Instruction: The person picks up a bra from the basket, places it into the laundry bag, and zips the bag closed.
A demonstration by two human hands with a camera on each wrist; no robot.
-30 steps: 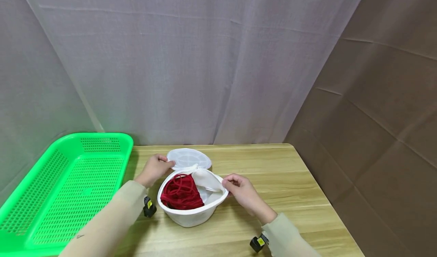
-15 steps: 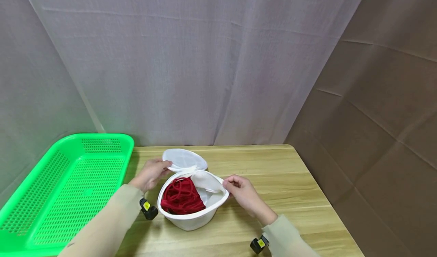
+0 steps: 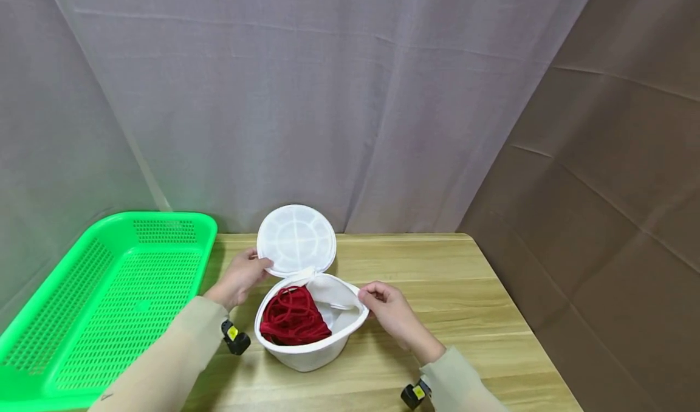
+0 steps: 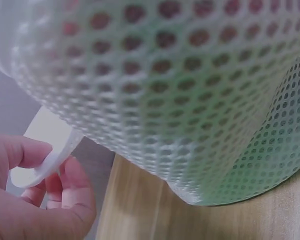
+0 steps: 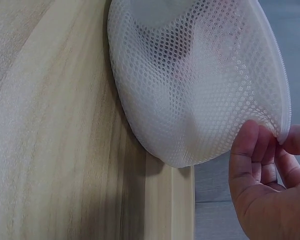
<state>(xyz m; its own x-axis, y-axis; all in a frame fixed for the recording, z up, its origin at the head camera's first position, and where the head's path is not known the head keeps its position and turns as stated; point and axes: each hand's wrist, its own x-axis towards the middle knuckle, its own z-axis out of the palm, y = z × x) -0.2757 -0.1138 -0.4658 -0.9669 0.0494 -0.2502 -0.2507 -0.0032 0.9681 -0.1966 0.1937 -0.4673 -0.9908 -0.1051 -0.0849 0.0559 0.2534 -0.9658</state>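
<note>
A white mesh laundry bag with a zipped rim stands on the wooden table, its round lid tilted up at the back. Inside, toward the left, lies a dark red garment with thin straps. My left hand pinches the lid's lower left edge between thumb and fingers; the left wrist view shows this edge close up. On the other side, my right hand pinches the bag's right rim, drawing it into a point. In the right wrist view the zipper teeth run down to the fingertips.
A large green plastic basket with slotted sides stands left of the laundry bag. A grey curtain hangs behind the table, and a brown covered panel rises on the right.
My left hand has raised the lid from nearly flat to a steep tilt, shifting slightly left. The right hand keeps its pinch on the rim, almost still.
</note>
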